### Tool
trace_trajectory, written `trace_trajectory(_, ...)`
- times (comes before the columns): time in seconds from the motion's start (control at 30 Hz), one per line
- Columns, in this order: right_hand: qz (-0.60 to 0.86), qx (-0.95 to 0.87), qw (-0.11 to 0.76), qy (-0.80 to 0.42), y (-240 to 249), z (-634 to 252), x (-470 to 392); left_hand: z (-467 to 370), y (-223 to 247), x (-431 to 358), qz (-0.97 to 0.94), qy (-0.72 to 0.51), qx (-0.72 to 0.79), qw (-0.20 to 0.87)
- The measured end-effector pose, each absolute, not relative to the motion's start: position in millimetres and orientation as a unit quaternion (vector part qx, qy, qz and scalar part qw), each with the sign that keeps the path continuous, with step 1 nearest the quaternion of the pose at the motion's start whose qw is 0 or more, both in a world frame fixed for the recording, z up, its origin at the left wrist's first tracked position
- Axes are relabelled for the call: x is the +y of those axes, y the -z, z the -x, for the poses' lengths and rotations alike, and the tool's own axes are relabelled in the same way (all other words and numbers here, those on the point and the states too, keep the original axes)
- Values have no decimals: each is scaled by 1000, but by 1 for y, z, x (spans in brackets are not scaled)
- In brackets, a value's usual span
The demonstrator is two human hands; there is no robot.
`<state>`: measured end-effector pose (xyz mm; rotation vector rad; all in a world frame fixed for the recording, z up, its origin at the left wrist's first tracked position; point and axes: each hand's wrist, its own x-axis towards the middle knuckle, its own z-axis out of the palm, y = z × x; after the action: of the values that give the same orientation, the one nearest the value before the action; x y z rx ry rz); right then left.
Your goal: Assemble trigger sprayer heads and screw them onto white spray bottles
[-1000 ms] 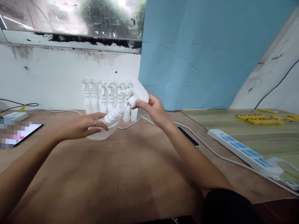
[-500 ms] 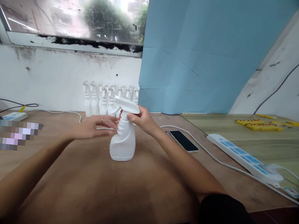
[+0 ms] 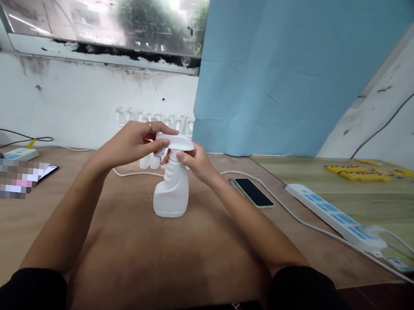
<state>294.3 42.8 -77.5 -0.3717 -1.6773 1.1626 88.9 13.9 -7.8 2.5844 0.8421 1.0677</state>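
A white spray bottle (image 3: 172,193) stands upright on the brown table in front of me, its trigger head on top. My right hand (image 3: 200,163) grips the neck and the back of the head from the right. With a ring on one finger, my left hand (image 3: 134,142) pinches the nozzle end of the head from the left, thumb on the near side and fingers over the top. Behind my left hand, several more white spray bottles (image 3: 149,161) are lined up by the wall, partly hidden.
A dark-screened phone (image 3: 254,192) and a white power strip (image 3: 333,217) lie to the right, a white cable running past them. Yellow pieces (image 3: 365,175) rest on the wooden surface beyond. At left are another phone (image 3: 44,175) and a second power strip (image 3: 22,155).
My left hand has moved up and right from beside the bottle onto the nozzle end of its head. My right hand keeps its hold and the bottle stays upright in place.
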Motion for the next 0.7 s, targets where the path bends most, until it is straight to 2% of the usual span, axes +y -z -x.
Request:
trace_trajectory(0.17,118,-650,492,-566,92,-281,46,-90,14,19,-863,-389,258,194)
trace_trajectory(0.37,59,-608,514,-602,92,-283,41,-90,13,17,-860,-386,258,212)
trace_trajectory(0.7,128,-649,530,-531,83,-276,31,-90,16,28,-851,-394,237,254)
